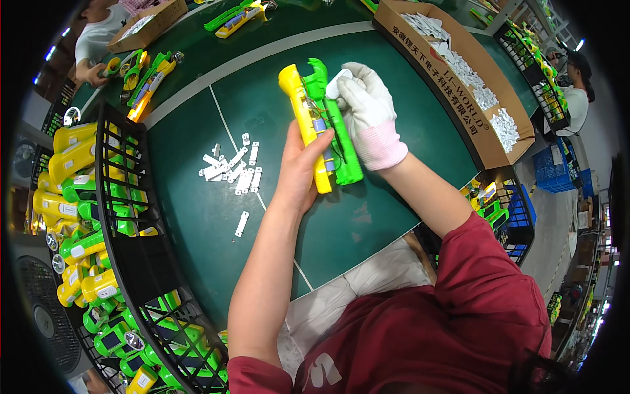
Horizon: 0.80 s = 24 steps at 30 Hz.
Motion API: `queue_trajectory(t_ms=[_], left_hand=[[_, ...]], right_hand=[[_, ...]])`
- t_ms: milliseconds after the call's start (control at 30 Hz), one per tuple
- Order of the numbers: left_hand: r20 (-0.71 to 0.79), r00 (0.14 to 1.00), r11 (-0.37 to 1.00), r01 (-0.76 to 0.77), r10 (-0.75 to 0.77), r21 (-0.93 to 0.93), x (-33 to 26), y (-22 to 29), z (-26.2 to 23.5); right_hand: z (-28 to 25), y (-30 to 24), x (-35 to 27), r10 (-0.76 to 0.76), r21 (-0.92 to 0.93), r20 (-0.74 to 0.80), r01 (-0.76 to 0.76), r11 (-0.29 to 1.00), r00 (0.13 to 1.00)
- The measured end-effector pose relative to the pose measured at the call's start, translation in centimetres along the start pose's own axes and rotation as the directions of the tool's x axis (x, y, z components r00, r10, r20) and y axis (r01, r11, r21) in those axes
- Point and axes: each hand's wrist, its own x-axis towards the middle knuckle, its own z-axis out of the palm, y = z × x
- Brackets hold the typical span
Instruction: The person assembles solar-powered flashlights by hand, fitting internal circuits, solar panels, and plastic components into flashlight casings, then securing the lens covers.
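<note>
My bare left hand (298, 161) grips an opened flashlight housing above the green table. Its yellow half (300, 108) lies on the left and its green half (346, 154) on the right. Between them show wires and a blue-grey cylindrical cell (319, 126). My right hand (369, 105), in a white glove with a pink cuff, pinches a small white rounded part (337, 84) against the upper end of the green half. The fingertips hide some of that part. To the left of my left hand lies a loose pile of small white strip-like pieces (244, 178).
A black crate (121, 197) packed with yellow and green flashlights stands at the left. At the far right, a long cardboard box (453, 85) holds many white pieces. More opened housings (149, 85) lie beyond the table's pale edge strip. Co-workers (98, 39) are at the far left and right.
</note>
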Motion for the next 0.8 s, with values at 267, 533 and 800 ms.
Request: queue_trajectory(t_ms=[267, 533, 800], left_hand=[[0.002, 0.997, 0.995, -0.071, 0.071, 0.076, 0.0, 0.0, 0.6], [0.048, 0.996, 0.994, -0.079, 0.076, 0.071, 0.0, 0.2, 0.6], [0.06, 0.996, 0.997, -0.059, 0.061, -0.044, 0.0, 0.7, 0.2]], right_hand=[[1.8, -1.7, -0.8, -0.105, -0.245, 0.054, 0.115, 0.963, 0.993], [0.6, -3.6, 0.6, 0.077, -0.389, 0.34, 0.065, 0.919, 0.937], [-0.4, -3.5, 0.8, -0.046, -0.496, 0.038, 0.058, 0.866, 0.998]])
